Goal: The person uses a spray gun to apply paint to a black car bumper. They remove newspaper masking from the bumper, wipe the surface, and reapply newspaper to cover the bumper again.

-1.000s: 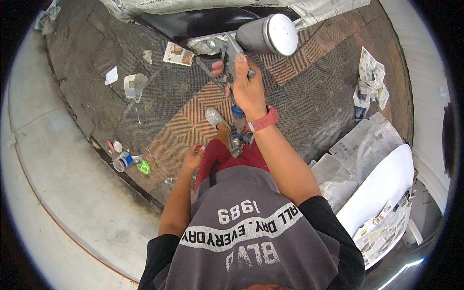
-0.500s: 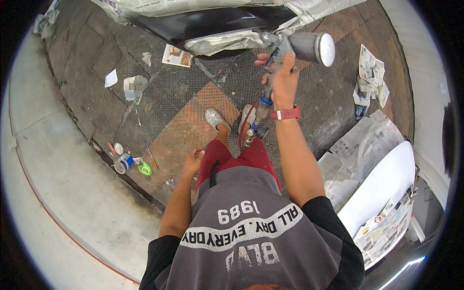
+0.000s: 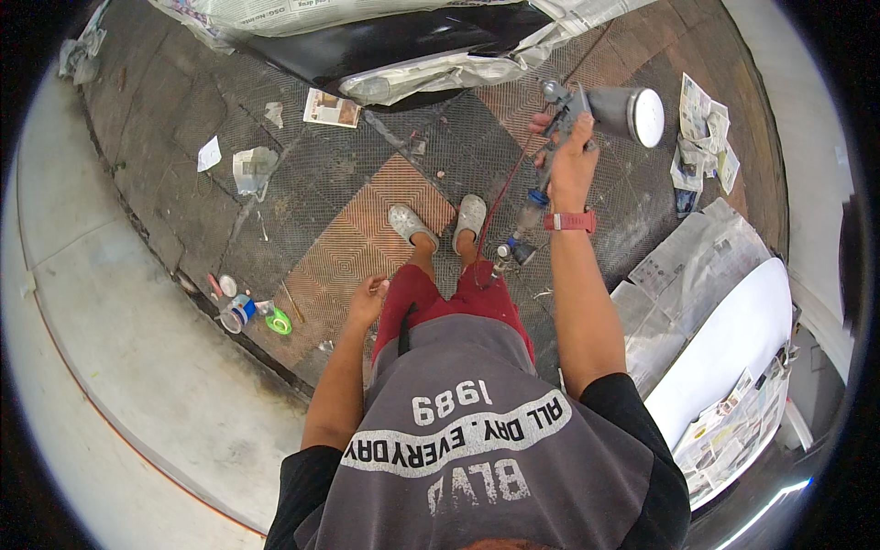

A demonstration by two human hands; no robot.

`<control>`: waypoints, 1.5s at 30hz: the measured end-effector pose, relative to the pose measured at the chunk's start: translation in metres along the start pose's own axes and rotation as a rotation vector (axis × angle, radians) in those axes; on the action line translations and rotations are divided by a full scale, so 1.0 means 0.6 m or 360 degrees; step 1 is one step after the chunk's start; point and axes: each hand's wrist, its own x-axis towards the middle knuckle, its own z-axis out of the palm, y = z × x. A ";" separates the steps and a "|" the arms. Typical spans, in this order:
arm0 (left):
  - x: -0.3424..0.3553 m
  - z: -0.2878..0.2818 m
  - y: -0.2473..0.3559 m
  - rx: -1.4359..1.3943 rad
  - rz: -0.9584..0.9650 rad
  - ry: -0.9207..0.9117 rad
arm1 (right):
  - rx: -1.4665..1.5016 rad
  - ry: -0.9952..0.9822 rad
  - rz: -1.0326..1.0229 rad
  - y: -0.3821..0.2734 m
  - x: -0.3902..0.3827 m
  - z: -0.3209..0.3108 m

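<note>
My right hand [image 3: 570,156] holds a spray gun [image 3: 574,111] with a cylindrical metal cup [image 3: 619,114] capped by a light lid, at upper right. Below the grip hang a clear-and-blue inline filter [image 3: 533,209] and metal fittings, with a red hose [image 3: 489,220] trailing from them. Beyond the gun is a glossy black panel [image 3: 385,41] masked with newspaper [image 3: 312,16] along its edges. My left hand [image 3: 370,291] hangs beside my left thigh with loosely curled fingers and nothing visible in them.
Grated floor tiles [image 3: 339,197] carry paper scraps [image 3: 253,165] and crumpled newspaper [image 3: 704,128]. A green tape roll [image 3: 279,321] and cans [image 3: 236,313] lie at left, beside a pale ledge [image 3: 82,302]. A white panel [image 3: 729,339] with newspaper masking stands at lower right.
My right hand has moved right with the spray gun, away from the black panel's middle and slightly down since half a second ago. Both my feet now show. My left hand hangs much as before.
</note>
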 end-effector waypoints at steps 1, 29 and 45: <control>0.000 0.001 -0.001 0.0016 -0.0003 -0.0006 | 0.0012 -0.0064 -0.0009 -0.003 -0.001 0.005; -0.015 0.018 0.031 0.0108 -0.0045 0.0000 | -0.0298 -0.0193 -0.0089 0.018 0.061 -0.048; -0.013 0.027 0.031 0.0066 0.0013 0.0045 | -0.0327 -0.0791 -0.0024 0.063 -0.045 0.062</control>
